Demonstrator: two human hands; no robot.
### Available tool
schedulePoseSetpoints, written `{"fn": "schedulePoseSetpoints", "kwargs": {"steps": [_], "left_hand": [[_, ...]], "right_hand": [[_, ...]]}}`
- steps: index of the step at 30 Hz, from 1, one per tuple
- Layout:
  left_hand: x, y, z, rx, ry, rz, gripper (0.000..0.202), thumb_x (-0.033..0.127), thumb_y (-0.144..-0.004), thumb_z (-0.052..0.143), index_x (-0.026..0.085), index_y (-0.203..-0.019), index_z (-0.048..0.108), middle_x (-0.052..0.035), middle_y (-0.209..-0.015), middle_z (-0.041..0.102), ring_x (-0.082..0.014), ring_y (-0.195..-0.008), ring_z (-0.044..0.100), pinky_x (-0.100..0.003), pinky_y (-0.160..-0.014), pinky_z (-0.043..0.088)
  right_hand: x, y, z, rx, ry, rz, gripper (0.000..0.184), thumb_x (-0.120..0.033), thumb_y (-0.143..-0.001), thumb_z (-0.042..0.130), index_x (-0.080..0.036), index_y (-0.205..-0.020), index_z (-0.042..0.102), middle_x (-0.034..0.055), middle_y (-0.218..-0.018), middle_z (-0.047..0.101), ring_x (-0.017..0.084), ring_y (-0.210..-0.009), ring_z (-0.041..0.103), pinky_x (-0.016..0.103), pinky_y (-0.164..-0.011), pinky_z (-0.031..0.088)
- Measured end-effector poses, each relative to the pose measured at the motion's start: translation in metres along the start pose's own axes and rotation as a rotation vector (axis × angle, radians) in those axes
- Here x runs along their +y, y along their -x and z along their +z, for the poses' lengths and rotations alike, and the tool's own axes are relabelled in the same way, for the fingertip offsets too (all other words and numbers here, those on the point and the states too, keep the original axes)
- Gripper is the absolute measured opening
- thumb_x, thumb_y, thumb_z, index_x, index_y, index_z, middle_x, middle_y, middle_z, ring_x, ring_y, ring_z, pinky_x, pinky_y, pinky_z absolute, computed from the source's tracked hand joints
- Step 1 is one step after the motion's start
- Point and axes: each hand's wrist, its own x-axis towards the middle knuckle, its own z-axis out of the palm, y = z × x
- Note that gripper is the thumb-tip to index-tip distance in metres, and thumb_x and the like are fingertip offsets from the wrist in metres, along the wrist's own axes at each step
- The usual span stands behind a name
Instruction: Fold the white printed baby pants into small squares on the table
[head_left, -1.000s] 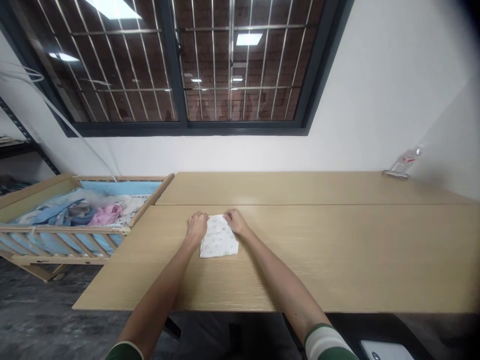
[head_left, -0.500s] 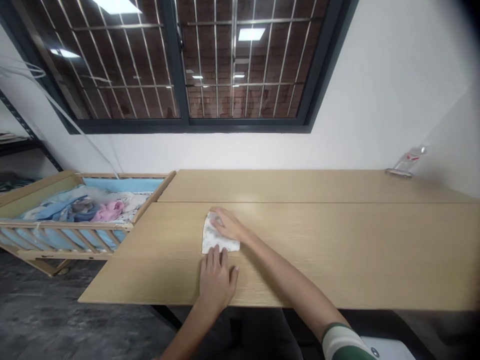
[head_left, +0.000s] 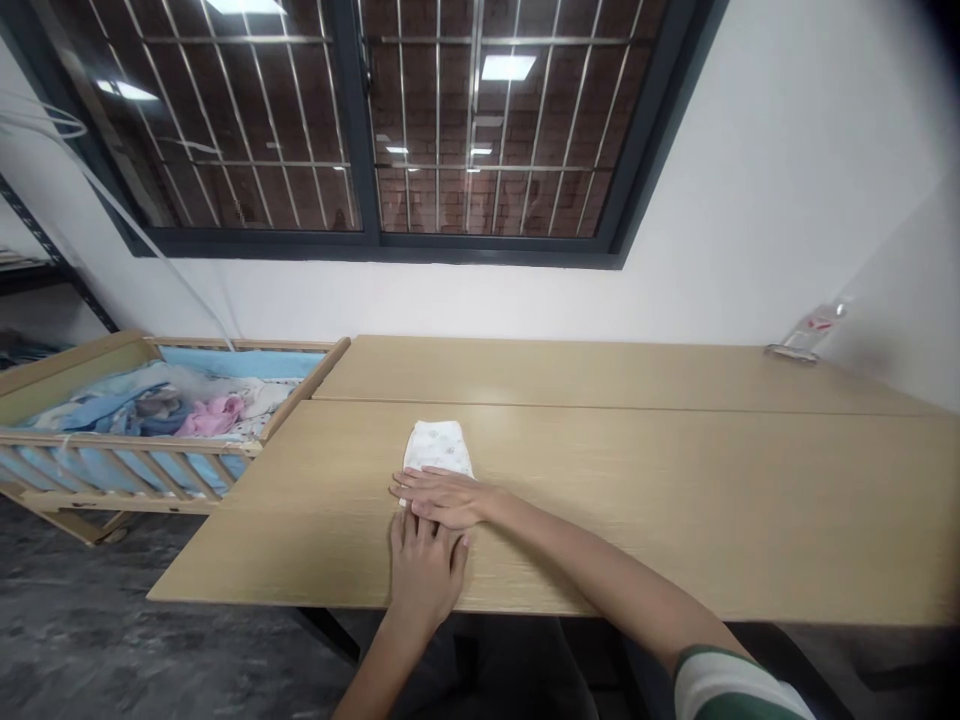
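A small white cloth [head_left: 438,446] with a faint print lies flat on the wooden table, its near part covered by my hands. My right hand [head_left: 442,497] rests across that near part with fingers stretched out to the left, palm down. Just below it, my left hand [head_left: 426,562] lies flat on the table, fingers pointing forward. Its fingertips meet the cloth's near edge and partly pass beneath my right hand. Neither hand grips anything.
The light wood table [head_left: 675,500] has a seam running along its length. On its left stands a wooden crib [head_left: 292,405] holding blue and pink fabrics. A clear plastic package [head_left: 806,335] leans at the back right. A barred window [head_left: 480,130] is above.
My right hand has moved from the cloth's far edge toward me, down to its near edge, and its fingers now lie flat. My left hand has stayed almost in place.
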Motion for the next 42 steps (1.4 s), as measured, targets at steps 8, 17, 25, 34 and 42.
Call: {"fn": "schedulePoseSetpoints", "kwargs": {"steps": [8,17,25,34,42], "left_hand": [[-0.001,-0.001,0.002,-0.046,0.033,-0.036,0.047,0.046,-0.097,0.053,0.027,-0.138,0.063,-0.0154,-0.146,0.058,-0.0430,-0.140,0.042,-0.060,-0.108,0.036],[-0.002,-0.002,0.001,-0.070,0.030,-0.037,0.050,0.049,-0.098,0.051,0.029,-0.143,0.059,-0.0133,-0.152,0.052,-0.0433,-0.142,0.040,-0.058,-0.104,0.039],[-0.003,-0.002,0.002,-0.081,0.020,-0.036,0.051,0.049,-0.097,0.052,0.029,-0.144,0.058,-0.0136,-0.153,0.052,-0.0432,-0.141,0.041,-0.057,-0.105,0.039],[-0.015,-0.005,-0.002,-0.149,0.021,-0.012,0.048,0.043,-0.099,0.050,0.029,-0.145,0.056,-0.0100,-0.152,0.053,-0.0396,-0.138,0.046,-0.058,-0.107,0.038],[-0.078,-0.026,0.004,-0.250,0.214,0.037,0.032,0.022,-0.102,0.042,0.024,-0.122,0.067,-0.0084,-0.127,0.070,-0.0234,-0.117,0.064,-0.042,-0.103,0.044]], "right_hand": [[0.046,-0.014,-0.015,0.094,0.123,0.099,0.058,-0.055,-0.106,0.036,-0.031,-0.159,0.035,0.0017,-0.169,0.021,0.023,-0.158,0.013,0.046,-0.129,0.006],[0.090,-0.029,-0.032,0.171,0.203,0.138,0.068,-0.056,-0.105,0.034,-0.021,-0.162,0.027,0.0073,-0.170,0.018,0.023,-0.158,0.014,0.042,-0.129,0.006],[0.101,-0.036,-0.040,0.185,0.268,0.204,0.072,-0.058,-0.105,0.026,-0.017,-0.164,0.021,0.0086,-0.170,0.016,0.023,-0.159,0.011,0.041,-0.128,0.003],[0.078,-0.021,-0.042,0.433,0.082,0.272,0.078,-0.065,-0.103,0.022,-0.015,-0.163,0.024,0.0123,-0.170,0.017,0.027,-0.158,0.013,0.046,-0.128,0.013],[0.021,0.039,-0.023,0.483,0.056,0.252,0.034,-0.045,-0.097,0.059,-0.018,-0.109,0.075,0.0101,-0.100,0.074,0.024,-0.093,0.068,0.037,-0.086,0.052]]}}
